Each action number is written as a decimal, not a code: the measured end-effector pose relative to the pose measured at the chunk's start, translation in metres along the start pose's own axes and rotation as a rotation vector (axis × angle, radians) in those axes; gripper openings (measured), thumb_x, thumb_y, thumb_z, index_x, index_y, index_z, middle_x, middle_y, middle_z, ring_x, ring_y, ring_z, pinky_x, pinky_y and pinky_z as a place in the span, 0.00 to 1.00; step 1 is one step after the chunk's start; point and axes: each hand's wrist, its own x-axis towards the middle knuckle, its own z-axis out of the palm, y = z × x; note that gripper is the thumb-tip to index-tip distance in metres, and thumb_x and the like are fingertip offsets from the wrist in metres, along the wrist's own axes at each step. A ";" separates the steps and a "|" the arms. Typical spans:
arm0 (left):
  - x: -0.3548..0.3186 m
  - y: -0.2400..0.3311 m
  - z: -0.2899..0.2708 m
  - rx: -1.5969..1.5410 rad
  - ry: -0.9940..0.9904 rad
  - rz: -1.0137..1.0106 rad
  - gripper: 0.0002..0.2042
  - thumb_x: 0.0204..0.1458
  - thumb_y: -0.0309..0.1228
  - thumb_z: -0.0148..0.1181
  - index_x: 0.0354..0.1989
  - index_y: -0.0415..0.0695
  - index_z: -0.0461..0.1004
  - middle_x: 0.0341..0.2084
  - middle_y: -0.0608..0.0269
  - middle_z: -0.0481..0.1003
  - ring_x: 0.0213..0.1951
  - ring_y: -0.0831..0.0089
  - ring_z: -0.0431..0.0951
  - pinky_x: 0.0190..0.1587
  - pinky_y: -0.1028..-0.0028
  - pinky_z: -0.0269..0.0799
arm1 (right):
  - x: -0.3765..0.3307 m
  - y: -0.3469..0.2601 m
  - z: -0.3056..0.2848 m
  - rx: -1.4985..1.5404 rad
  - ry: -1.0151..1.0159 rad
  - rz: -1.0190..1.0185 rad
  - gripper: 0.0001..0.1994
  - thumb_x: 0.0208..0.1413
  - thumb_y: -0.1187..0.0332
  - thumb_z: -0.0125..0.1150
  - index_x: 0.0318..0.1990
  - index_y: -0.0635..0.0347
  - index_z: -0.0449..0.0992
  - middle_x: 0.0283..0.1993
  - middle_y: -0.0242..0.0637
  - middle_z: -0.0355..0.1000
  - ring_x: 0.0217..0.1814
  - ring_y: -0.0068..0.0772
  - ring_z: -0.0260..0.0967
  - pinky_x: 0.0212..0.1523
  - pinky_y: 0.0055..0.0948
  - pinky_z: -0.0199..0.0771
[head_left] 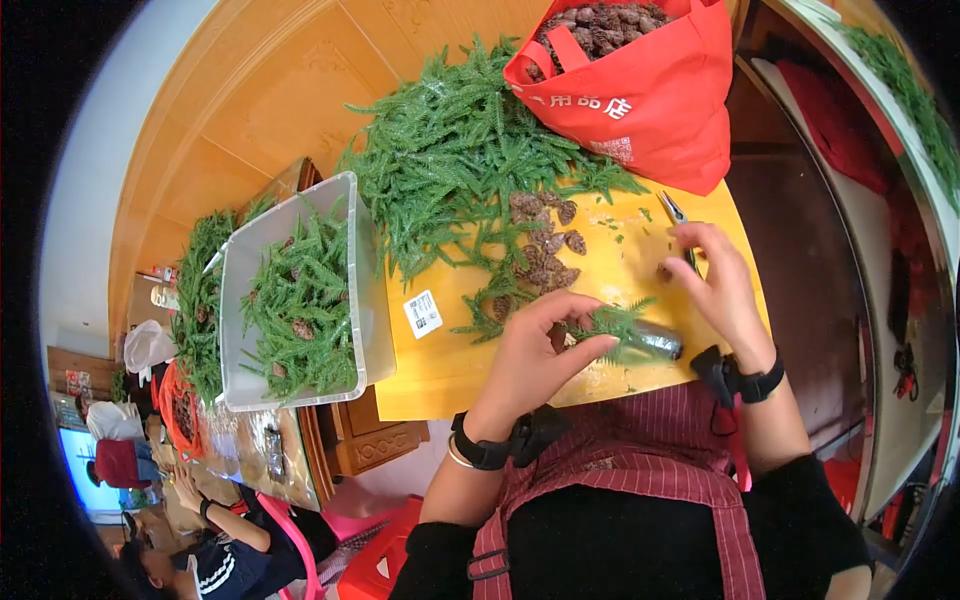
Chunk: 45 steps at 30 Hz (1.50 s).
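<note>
My left hand (540, 345) pinches a small green fir-like sprig (622, 325) over the yellow table top (440, 355), next to a dark tube-shaped thing (660, 342). My right hand (720, 285) is curled around the handles of small pliers (674, 210), whose tip points away from me, and seems to hold a small cone. A pile of green sprigs (460, 160) and several brown pine cones (545, 245) lie just beyond my hands.
A red bag (650, 100) full of pine cones stands at the back right. A clear plastic bin (235, 300) with sprigs and cones sits at the left. Another person (215, 560) works at a lower table at bottom left. A dark wooden bench is at the right.
</note>
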 end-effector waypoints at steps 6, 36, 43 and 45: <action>-0.001 -0.006 -0.003 -0.075 0.082 0.061 0.11 0.42 0.19 0.63 0.34 0.40 0.69 0.31 0.71 0.70 0.31 0.84 0.69 0.29 0.85 0.66 | -0.003 0.051 0.003 -0.314 -0.139 0.183 0.20 0.37 0.73 0.65 0.41 0.64 0.68 0.43 0.46 0.64 0.48 0.48 0.62 0.47 0.35 0.65; -0.003 -0.003 -0.002 -0.038 0.356 0.274 0.08 0.40 0.13 0.60 0.26 0.34 0.67 0.30 0.58 0.70 0.35 0.73 0.73 0.33 0.78 0.74 | -0.033 -0.051 -0.027 0.956 -0.540 0.376 0.10 0.40 0.78 0.47 0.33 0.63 0.61 0.31 0.34 0.67 0.39 0.23 0.66 0.46 0.23 0.64; -0.005 0.001 0.001 -0.196 0.331 0.187 0.09 0.40 0.14 0.61 0.25 0.34 0.66 0.29 0.59 0.68 0.34 0.72 0.73 0.32 0.79 0.73 | -0.030 -0.054 -0.027 0.784 -0.615 0.373 0.07 0.43 0.75 0.52 0.30 0.60 0.60 0.32 0.33 0.70 0.31 0.15 0.62 0.32 0.16 0.61; -0.004 0.000 0.002 -0.119 0.344 0.222 0.09 0.39 0.14 0.62 0.24 0.34 0.66 0.28 0.59 0.68 0.34 0.73 0.73 0.32 0.79 0.72 | -0.033 -0.051 -0.021 0.773 -0.594 0.292 0.08 0.43 0.75 0.54 0.27 0.59 0.60 0.31 0.30 0.71 0.25 0.10 0.56 0.24 0.14 0.55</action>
